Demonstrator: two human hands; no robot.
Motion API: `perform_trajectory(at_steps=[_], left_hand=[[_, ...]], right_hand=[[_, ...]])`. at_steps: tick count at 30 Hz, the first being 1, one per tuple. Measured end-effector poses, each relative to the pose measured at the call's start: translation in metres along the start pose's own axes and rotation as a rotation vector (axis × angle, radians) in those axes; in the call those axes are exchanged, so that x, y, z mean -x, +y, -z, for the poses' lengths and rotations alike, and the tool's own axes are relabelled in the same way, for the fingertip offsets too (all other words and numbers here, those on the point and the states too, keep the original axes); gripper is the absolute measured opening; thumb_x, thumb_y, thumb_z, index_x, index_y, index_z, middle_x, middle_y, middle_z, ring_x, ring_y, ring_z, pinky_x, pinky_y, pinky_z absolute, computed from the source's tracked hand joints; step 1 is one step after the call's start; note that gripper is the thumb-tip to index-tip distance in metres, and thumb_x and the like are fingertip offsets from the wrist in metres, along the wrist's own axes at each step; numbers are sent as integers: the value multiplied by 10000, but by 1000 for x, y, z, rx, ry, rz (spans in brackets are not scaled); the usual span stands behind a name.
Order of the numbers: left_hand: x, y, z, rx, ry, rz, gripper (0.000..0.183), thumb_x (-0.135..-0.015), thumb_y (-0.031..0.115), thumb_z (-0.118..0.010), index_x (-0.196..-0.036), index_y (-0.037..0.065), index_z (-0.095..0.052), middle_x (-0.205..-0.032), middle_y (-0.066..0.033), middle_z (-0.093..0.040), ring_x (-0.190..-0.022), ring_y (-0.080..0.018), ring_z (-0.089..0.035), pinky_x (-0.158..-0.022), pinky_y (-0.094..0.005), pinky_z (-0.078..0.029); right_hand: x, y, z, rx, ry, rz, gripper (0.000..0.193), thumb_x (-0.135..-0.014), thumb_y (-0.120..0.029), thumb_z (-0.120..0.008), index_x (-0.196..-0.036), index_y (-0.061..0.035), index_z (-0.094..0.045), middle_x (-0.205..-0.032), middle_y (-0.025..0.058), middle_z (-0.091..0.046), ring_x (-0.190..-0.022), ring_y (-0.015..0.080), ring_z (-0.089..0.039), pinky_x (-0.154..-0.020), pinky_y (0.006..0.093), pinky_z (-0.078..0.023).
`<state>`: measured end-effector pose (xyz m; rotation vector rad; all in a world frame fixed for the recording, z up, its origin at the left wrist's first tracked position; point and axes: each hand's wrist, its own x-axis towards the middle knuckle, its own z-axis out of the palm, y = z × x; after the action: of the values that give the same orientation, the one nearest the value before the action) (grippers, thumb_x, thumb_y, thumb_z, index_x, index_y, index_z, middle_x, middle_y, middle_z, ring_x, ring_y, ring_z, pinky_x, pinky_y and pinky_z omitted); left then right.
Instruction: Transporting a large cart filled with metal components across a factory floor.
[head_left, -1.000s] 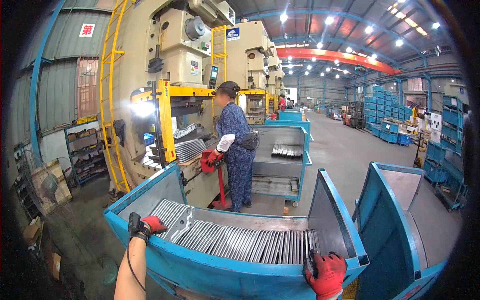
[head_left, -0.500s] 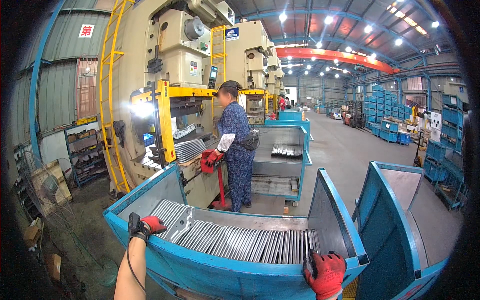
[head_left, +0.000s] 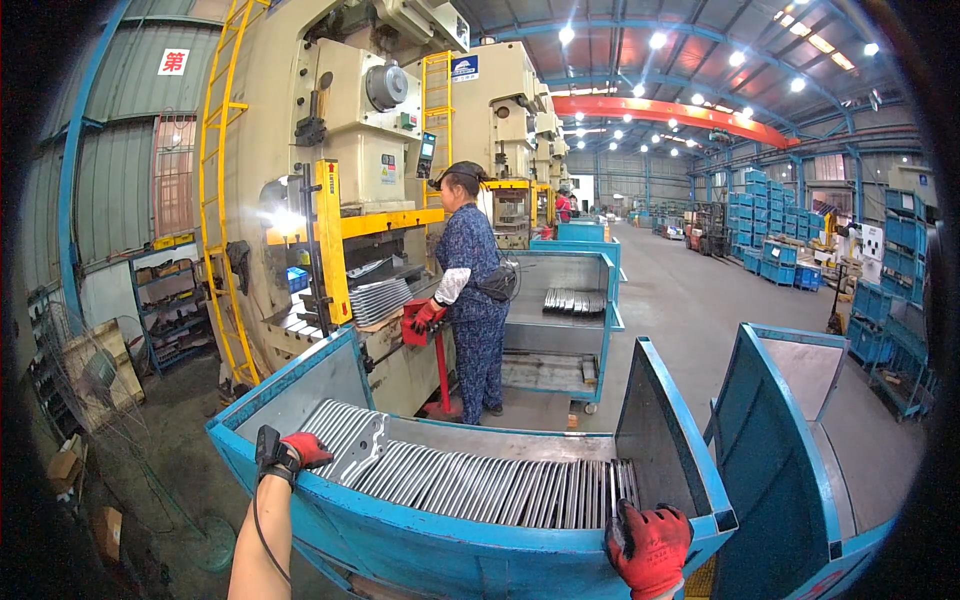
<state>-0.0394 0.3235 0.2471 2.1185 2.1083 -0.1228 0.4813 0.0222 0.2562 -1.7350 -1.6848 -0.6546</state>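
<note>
Blue and scuffed, an open-topped metal bin (head_left: 450, 550) in the foreground, its base cut off, holds close-ranked silver metal parts (head_left: 480, 487) — a red-and-black gloved left hand (head_left: 300, 453) and matching right hand (head_left: 652, 545) lie on its near rim (head_left: 480, 529), fingertips partly hidden, grip impossible to tell.

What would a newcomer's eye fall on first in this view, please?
Probably the blue bin across the foreground, holding a long row of metal parts, with the person's red-gloved left hand and right hand at its near rim. Beyond it, a co-worker in patterned blue stands beside a big beige press. At upper right, an orange-red overhead beam spans the hall.
</note>
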Motion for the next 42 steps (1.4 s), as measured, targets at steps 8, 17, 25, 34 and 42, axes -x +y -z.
perform_trajectory(at_steps=[8,17,25,34,42], left_hand=[[-1,-3,-4,-16,41,-37,660,-724,600,-567,-1137,89,-623,-1104,-160,-627,-1041,-315,-583,-935,-384,-426],[8,6,4,-9,21,-27,626,-731,580,-564,-1121,96,-632,-1070,-160,-640,-1021,-313,-595,-918,-383,-438],[7,5,4,5,10,-1,610,-733,562,-570,-1118,93,-633,-1076,-159,-638,-1022,-306,-596,-919,-379,-439],[2,-1,-2,-4,39,-34,591,-744,548,-567,-1122,97,-631,-1107,-157,-626,-1045,-305,-585,-936,-374,-432],[5,4,1,-3,26,-23,605,-734,560,-562,-1123,102,-633,-1090,-159,-632,-1034,-308,-591,-929,-378,-436]], right_hand=[[-1,1,0,-6,-26,13,468,-579,-315,-678,-986,-86,-660,-719,94,-589,-745,298,-569,-811,447,-430],[-2,0,-3,10,9,11,469,-573,-311,-680,-982,-82,-658,-715,100,-583,-742,307,-566,-806,451,-429],[-2,-1,4,-47,55,23,327,-765,-300,-620,-1044,-130,-639,-714,100,-590,-711,284,-577,-781,412,-462],[-2,-3,5,-55,65,17,312,-768,-290,-617,-1034,-129,-647,-728,101,-590,-721,285,-576,-772,411,-464],[2,2,-6,-18,36,37,463,-588,-296,-681,-992,-72,-644,-709,101,-561,-737,307,-556,-809,451,-424]])
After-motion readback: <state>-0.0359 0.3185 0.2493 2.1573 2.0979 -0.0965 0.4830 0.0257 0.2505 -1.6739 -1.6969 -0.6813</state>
